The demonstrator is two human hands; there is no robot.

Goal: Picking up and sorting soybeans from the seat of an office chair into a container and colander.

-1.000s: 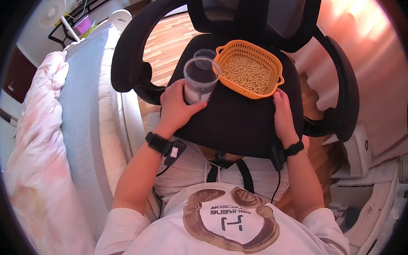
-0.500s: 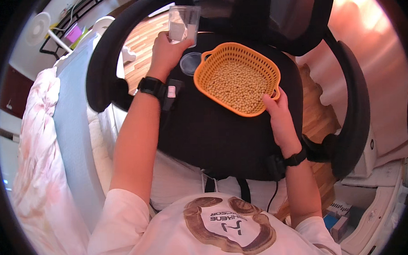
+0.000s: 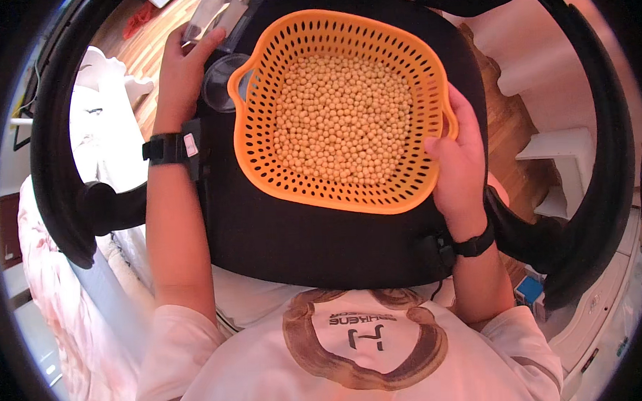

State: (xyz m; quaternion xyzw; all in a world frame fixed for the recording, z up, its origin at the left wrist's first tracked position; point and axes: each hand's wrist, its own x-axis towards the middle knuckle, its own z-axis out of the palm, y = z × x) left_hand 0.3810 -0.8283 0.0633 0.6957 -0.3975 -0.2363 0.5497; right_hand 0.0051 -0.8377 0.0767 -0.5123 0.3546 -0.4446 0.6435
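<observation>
A yellow-orange perforated plastic basket (image 3: 260, 178) holds a heap of pale yellow soybeans (image 3: 343, 122), over a black chair seat (image 3: 301, 251). My right hand (image 3: 459, 164) grips the basket's handle on the right side, thumb on the rim and fingers behind it. Up at the far left, my left hand (image 3: 187, 64) is closed on a clear plastic box (image 3: 219, 13), which is tilted and partly cut off by the picture's edge. A round clear lid (image 3: 220, 84) lies between that hand and the basket, partly covered by the basket's left handle.
Curved black armrests flank the seat, the left one (image 3: 54, 139) and the right one (image 3: 609, 141). A small black object with a pale label (image 3: 192, 145) lies beside my left wrist. Further left is a bed with pink-white bedding (image 3: 63, 301). Wooden floor (image 3: 499, 134) shows at the right.
The basket looks larger and nearer, and the whole view has shifted closer to the seat. The clear box in my left hand has gone from upright to tilted. Both hands keep their hold.
</observation>
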